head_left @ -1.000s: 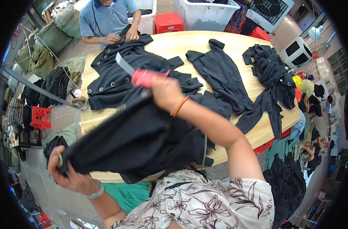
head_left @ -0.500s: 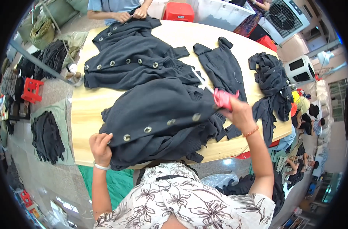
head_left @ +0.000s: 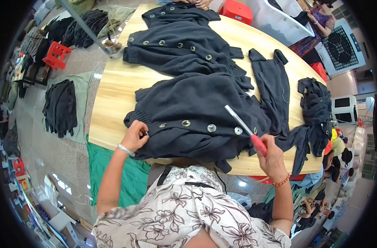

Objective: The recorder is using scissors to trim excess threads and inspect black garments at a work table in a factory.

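A dark knit cardigan lies across the near part of the table, its row of large shiny buttons facing up. At its left end my left hand pinches the button edge, fingers closed around the fabric beside a button. My right hand is wrapped around the red handle of a pair of scissors. Their silver blades point up and left over the cardigan's right part, seen nearly edge-on. Beyond lies a second buttoned cardigan.
The wooden table also bears a third cardigan at the far edge, under a co-worker's hands. A dark knit piece and a heap of garments lie right. A red stool and white bin stand behind.
The view has shifted, so the table sits farther right and higher. My right hand has lowered and turned the scissors above the cardigan. The left hand still grips the cardigan's left end.
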A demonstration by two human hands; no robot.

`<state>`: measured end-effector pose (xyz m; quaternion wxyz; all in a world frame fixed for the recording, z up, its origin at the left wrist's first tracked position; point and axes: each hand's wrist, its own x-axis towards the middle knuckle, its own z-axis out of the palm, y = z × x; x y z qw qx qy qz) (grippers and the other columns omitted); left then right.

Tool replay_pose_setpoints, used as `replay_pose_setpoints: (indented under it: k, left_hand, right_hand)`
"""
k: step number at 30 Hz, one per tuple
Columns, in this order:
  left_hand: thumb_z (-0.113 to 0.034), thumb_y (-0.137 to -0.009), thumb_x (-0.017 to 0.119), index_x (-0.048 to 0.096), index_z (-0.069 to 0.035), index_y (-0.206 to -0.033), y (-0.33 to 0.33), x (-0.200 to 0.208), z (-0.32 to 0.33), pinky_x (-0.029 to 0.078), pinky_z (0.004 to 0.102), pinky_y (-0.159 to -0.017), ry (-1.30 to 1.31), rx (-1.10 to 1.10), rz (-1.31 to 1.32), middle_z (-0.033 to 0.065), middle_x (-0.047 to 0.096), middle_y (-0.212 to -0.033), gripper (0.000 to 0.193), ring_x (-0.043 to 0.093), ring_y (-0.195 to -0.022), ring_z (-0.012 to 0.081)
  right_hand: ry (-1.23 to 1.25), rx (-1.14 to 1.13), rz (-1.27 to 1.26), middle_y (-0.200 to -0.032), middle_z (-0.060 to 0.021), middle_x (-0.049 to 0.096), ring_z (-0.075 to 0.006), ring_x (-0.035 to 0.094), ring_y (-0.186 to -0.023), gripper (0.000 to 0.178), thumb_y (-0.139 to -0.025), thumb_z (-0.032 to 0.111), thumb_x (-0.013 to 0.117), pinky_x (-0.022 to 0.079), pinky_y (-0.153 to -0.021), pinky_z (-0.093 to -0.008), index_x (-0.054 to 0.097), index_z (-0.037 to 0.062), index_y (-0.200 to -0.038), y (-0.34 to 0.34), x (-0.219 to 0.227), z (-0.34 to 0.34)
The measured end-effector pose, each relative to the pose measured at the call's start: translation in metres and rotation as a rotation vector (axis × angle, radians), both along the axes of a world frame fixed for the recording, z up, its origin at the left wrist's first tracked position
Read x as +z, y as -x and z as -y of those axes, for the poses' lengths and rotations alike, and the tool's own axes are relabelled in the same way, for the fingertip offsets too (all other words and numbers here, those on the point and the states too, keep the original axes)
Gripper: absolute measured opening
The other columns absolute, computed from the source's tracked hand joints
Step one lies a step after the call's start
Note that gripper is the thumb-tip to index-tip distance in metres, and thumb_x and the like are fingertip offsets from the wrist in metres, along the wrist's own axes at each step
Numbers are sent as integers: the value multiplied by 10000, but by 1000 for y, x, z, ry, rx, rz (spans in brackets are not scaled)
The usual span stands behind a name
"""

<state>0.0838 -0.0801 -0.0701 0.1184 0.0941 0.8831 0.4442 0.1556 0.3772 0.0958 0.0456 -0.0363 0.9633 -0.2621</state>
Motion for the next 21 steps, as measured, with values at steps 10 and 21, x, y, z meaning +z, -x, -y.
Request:
replay_pose_setpoints:
  k: [10, 21]
  left_hand:
    - [0, -699, 668, 600, -39, -766, 2, -9, 22, 439, 207, -579, -324, 10, 57, 15, 547, -850, 103, 524, -617, 73]
    - [-105, -762, 776, 664, -30, -850, 7, 12, -3, 490, 359, -711, -91, -37, -428, 83, 646, -856, 161, 598, -803, 294]
  right_hand:
    - [4, 448, 313, -708, -151, 652, -366, 652, -662, 279, -869, 209, 681, 493, -582, -456, 517, 70, -1047, 13, -26, 143]
    - [-1, 305, 376, -875, -162, 667, -353, 668, -844, 330, -812, 67, 669, 515, -715, -450, 533, 65, -1112, 11, -22, 163]
